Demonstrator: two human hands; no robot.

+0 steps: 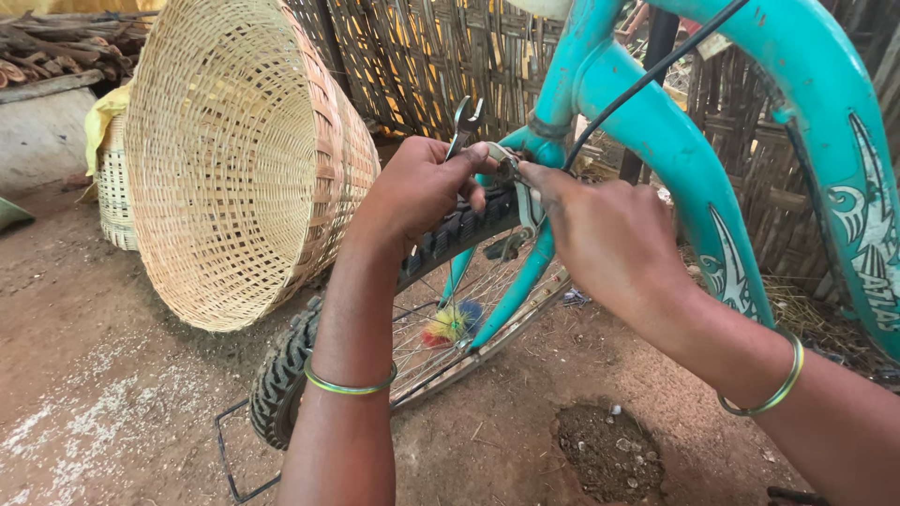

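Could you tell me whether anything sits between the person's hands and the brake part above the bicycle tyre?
Nothing visible does. The left hand holds a spanner right at the brake caliper over the tyre, and the right hand has its fingertips on the same part. The black cable runs above, clear of both hands.

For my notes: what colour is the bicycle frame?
Turquoise, with white decoration; the bicycle frame shows in the head view.
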